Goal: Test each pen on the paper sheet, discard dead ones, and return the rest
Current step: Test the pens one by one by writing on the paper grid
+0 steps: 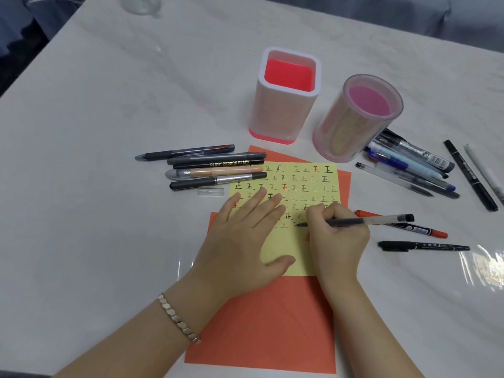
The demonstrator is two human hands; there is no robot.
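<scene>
Nearest: orange backing sheet (261, 331) flat on the table (109, 132), bracelet (178, 319) on the left wrist.

Left hand (245, 236) lay flat, fingers straight and spread a bit, palm pressing the yellow paper sheet (300, 184) down. It gripped nothing, just pinned the sheet so it wouldn't slide.

Right hand (338, 236) was curled round the pen (381, 221) in a writing grip, pinching low on the barrel near the tip. Pen tip sat on the yellow sheet in the lowest row of test marks. Long axis ran approx left-right across the view, tip pointing left, black end sticking out right past the knuckles and tilted slightly up.

Handling, my read: clear plastic barrel, light, stiff, smooth so prob a bit slippery. Take hold near the tip for writing, mid-barrel for carrying. Not fragile, tip excepted. Paper is thin and floppy, needs the hold-down.

Just right of the writing hand: orange marker (436, 233) and black marker (422, 246), both lying roughly left-right.

Further back, left: pen group (215, 170), side by side, axes approx left-right, right ends overlapping the yellow sheet's edge, with a clear cap (211, 191) beside it. Right: looser pen pile (409, 165) fanned diagonally against the round holder (351, 124).

Farthest: square holder (283, 105) upright. Both holders looked empty, so nothing returned yet afaict. Can't tell which group is the dead one.
</scene>
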